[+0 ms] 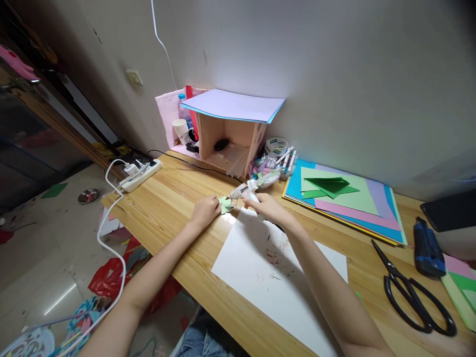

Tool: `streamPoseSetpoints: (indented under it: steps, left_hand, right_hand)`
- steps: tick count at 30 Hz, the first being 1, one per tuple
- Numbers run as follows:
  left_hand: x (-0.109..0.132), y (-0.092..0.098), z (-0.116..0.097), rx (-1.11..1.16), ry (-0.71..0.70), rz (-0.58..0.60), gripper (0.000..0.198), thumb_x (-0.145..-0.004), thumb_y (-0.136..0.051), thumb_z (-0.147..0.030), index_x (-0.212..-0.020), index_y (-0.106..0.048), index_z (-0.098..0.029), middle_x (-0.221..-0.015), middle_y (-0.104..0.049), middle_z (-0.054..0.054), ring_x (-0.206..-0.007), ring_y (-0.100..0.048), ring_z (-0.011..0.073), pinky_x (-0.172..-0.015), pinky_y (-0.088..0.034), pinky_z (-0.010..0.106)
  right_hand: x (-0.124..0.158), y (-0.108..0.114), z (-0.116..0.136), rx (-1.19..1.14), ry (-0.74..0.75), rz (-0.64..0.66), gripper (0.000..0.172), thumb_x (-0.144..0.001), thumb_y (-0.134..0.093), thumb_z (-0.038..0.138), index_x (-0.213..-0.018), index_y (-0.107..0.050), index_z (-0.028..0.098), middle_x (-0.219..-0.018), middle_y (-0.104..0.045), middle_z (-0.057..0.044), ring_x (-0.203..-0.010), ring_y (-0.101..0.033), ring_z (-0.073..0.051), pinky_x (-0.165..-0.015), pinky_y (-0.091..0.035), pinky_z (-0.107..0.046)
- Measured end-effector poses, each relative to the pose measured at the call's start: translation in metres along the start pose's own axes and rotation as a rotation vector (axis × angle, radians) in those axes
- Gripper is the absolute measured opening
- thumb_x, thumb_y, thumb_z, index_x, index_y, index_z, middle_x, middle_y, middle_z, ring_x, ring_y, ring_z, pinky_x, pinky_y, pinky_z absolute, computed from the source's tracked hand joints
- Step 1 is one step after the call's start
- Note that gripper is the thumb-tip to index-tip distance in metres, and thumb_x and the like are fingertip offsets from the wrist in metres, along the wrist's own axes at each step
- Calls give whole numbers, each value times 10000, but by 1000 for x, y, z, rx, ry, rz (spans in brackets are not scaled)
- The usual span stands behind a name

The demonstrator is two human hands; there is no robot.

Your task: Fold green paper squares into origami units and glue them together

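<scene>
Green paper cutout (225, 205), light and easily creased, rests on the table (174, 198), your left hand (205, 210) pinching its edge in a closed grip, likely the safest hold. Your right hand (269, 208) clasps the glue gun (243, 191), nozzle just beside the paper.

A matt white paper sheet (260, 267) lies on the smooth, faintly glossy grained-wood desk (178, 198), with the white plastic glue gun (243, 191) and matt green paper cutout (224, 204) just beyond the sheet, and the glossy black-handled scissors (392, 270) to the sheet's right.
</scene>
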State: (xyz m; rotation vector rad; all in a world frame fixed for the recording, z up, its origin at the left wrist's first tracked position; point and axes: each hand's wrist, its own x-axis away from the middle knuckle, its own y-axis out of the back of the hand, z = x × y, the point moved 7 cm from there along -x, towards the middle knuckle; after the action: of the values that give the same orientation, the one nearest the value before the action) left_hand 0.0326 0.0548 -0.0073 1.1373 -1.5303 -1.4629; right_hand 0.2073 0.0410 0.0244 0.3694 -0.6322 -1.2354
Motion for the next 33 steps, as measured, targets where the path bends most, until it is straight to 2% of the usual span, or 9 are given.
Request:
streamPoseSetpoints:
  steps: [6,13,33]
  left_hand:
    - [5,-1,9,70,91,-57,268,-855,-393,-311,-731,-596,-186,-827,-628,39,-728,-565,143,-541,-282,240]
    - [6,1,10,110,132,-55,265,-844,-409,-317,-730,-611,-190,-831,-633,44,-742,-565,154,-545,-277,241]
    - [6,1,8,128,120,-61,247,-838,-418,-301,-715,-599,-187,-812,-620,41,-718,-545,146,-549,-271,243]
  right_hand:
    - [-4,-12,-1,58,44,-13,377,-784,-435,488,-683,-570,151,-639,-562,-24,-553,-492,-135,-522,-327,-225]
    - [-7,-23,4,104,106,-7,388,-814,-374,483,-683,-552,164,-680,-576,-34,-611,-500,-161,-557,-326,-231]
    - [-11,-31,1,106,67,-7,357,-811,-373,452,-634,-522,180,-709,-604,-55,-686,-541,-205,-594,-343,-250]
